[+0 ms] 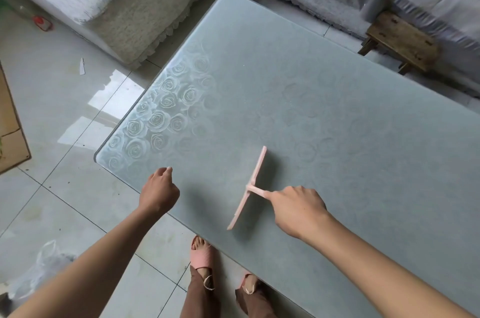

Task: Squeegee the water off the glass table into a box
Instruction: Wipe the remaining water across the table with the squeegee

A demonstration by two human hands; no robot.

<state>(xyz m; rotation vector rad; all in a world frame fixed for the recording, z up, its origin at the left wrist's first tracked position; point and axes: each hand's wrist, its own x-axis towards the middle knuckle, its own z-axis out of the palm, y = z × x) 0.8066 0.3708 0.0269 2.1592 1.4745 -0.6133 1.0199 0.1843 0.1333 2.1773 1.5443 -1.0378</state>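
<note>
One squeegee (250,187), pink, blade-down on the glass desk (337,70) near its front edge. Right hand (298,209): fingers curled round the short handle, the correct hold. The tool is judged light and stiff, with a soft blade. Left hand (158,191): fingers curled, holding nothing, at the front edge. Box not identified.

Soft daylight, floor (114,99) glare, wide-angle edge distortion

Left arm enters from lower left of the frame. Left hand (159,189) is at centre-left, fingers curled into a fist, holding nothing. Right arm enters from lower right. Right hand (298,207) grips the squeegee (255,169) handle, index finger extended along it.
</note>
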